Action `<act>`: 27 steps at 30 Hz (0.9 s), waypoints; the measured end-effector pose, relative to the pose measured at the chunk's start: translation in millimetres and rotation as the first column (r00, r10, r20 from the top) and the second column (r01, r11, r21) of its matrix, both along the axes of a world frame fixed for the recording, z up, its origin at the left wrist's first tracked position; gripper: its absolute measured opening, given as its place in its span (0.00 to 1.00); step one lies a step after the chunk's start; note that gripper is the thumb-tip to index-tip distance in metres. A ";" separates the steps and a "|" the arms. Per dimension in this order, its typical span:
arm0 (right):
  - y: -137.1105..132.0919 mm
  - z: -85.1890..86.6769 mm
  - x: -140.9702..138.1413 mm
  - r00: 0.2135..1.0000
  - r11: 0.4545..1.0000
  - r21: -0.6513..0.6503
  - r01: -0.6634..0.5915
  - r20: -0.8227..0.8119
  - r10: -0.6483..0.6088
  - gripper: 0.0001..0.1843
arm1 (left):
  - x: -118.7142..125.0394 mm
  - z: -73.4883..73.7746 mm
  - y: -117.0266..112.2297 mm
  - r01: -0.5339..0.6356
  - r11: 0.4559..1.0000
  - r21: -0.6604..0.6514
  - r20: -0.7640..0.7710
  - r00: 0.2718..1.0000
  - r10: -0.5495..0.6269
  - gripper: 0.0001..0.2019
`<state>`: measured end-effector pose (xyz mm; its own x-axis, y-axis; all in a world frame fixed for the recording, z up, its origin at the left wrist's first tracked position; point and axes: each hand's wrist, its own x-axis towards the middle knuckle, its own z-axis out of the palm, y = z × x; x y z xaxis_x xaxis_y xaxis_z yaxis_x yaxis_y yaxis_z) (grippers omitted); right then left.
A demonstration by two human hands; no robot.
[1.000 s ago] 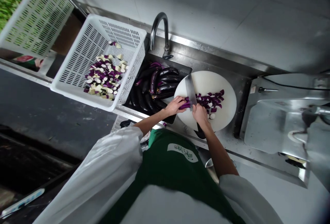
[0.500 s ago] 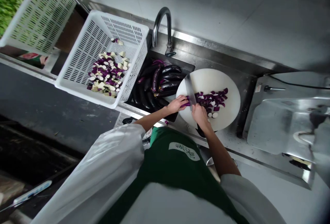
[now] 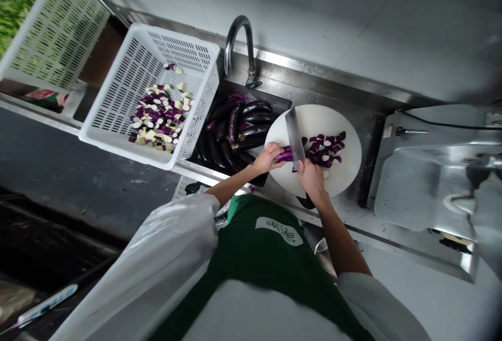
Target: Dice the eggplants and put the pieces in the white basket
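A round white cutting board lies on the steel counter beside the sink. My left hand presses purple eggplant strips down on the board, fingers curled over them. My right hand grips the handle of a cleaver, whose blade is tilted up above the strips. Cut purple and white eggplant pieces lie on the board to the right of the blade.
The sink holds several whole dark eggplants under a curved tap. A white slotted basket at left holds cut eggplant pieces. Another basket with greens stands far left. A steel tray sits at right.
The cleaver blade has lifted and shifted slightly right over the strips. My left hand stays on the strips. The view has shifted a little.
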<state>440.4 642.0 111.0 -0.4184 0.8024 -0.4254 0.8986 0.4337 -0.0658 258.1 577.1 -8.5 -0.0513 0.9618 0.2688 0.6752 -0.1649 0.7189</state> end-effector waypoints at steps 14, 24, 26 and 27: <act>1.1 -10.7 -24.7 1.000 1.000 -0.018 -0.021 0.018 0.021 0.22 | -3.9 -4.6 -14.2 0.025 1.000 0.002 -0.013 1.000 -0.025 0.14; -18.6 -11.2 -31.3 0.995 0.996 -0.048 -0.079 0.061 0.082 0.21 | -0.1 -15.9 -18.0 0.035 0.998 -0.056 0.009 0.999 -0.034 0.11; -15.1 -17.0 -37.1 0.995 0.996 -0.042 -0.074 0.057 0.076 0.22 | -0.4 -15.9 -17.5 0.038 0.998 -0.052 0.009 0.999 -0.037 0.12; -12.7 -17.9 -38.4 0.995 0.996 -0.042 -0.076 0.053 0.078 0.21 | -0.6 -15.0 -18.6 0.040 0.998 -0.044 0.009 0.999 -0.040 0.12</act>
